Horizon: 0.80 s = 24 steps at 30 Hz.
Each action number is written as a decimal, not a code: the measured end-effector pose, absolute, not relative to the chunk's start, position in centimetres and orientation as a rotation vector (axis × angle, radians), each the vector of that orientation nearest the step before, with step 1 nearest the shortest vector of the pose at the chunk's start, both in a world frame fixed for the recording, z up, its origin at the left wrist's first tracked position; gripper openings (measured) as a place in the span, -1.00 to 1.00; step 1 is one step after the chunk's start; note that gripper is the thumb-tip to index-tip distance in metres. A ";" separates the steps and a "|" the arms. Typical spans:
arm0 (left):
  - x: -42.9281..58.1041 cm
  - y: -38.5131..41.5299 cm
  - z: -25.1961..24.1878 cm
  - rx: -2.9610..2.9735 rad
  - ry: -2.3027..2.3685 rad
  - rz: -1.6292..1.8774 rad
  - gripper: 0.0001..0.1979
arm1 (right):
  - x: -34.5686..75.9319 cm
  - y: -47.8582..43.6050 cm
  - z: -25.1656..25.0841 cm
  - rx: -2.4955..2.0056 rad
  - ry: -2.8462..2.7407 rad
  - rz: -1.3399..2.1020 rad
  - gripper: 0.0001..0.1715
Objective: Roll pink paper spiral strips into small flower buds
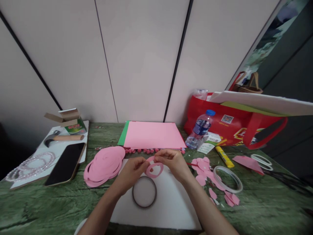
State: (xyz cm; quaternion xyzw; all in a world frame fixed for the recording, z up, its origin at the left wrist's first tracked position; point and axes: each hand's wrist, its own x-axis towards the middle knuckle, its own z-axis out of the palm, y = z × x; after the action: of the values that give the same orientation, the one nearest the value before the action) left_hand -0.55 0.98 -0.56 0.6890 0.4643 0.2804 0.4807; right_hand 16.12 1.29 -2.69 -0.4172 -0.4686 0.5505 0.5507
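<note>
Both hands meet over a white sheet [171,209] on the green table. My left hand [133,171] and my right hand [172,162] pinch a pink paper ring [154,169] between their fingertips, holding it just above the sheet. A dark metal ring [144,192] lies flat on the sheet right below the hands. A stack of pink paper circles [104,164] sits to the left of my left hand. Small pink petal cut-outs [202,166] lie to the right of my right hand.
Pink and green paper sheets [153,134] lie behind a row of pink pompoms [146,150]. A tape ring [227,178], glue stick [224,156], water bottle [200,129] and red bag [234,125] stand right. A phone [66,163], hammer [62,138], beads [31,164] and small box [72,121] lie left.
</note>
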 end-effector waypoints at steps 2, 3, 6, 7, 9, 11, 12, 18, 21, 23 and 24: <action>-0.5 1.0 -0.5 1.677 1.142 0.687 -0.72 | 16.1 1.3 -2.6 -0.999 -1.106 1.305 -0.81; -0.5 1.0 -0.4 1.676 1.147 0.691 -0.72 | 16.1 1.3 -2.6 -1.005 -1.111 1.308 -0.81; -0.6 1.0 -0.4 1.677 1.155 0.702 -0.73 | 16.1 1.2 -2.4 -1.009 -1.139 1.331 -0.77; -0.7 1.0 -0.4 1.677 1.156 0.702 -0.74 | 16.1 1.2 -2.3 -1.006 -1.145 1.343 -0.76; -0.7 1.1 -0.5 1.682 1.155 0.697 -0.74 | 16.1 1.2 -2.3 -1.001 -1.145 1.363 -0.75; -0.8 1.1 -0.6 1.687 1.145 0.693 -0.74 | 16.1 1.3 -2.4 -0.999 -1.137 1.370 -0.77; -0.8 1.0 -0.6 1.688 1.138 0.692 -0.74 | 16.1 1.3 -2.4 -0.997 -1.132 1.370 -0.78; -0.7 1.0 -0.6 1.686 1.146 0.698 -0.74 | 16.1 1.4 -2.8 -0.974 -1.089 1.355 -0.79; -0.7 1.0 -0.7 1.689 1.143 0.693 -0.72 | 16.1 1.3 -2.8 -0.974 -1.088 1.355 -0.80; -0.7 1.1 -0.8 1.691 1.131 0.691 -0.73 | 16.1 1.3 -2.8 -0.974 -1.093 1.356 -0.81; -0.7 1.1 -0.8 1.692 1.128 0.689 -0.73 | 16.1 1.3 -2.7 -0.972 -1.096 1.355 -0.81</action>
State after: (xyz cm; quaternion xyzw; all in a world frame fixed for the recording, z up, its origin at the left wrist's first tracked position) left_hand -0.70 1.07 -0.81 0.6926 0.4617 0.2822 0.4769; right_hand 16.06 1.27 -2.75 -0.4095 -0.4616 0.5704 0.5421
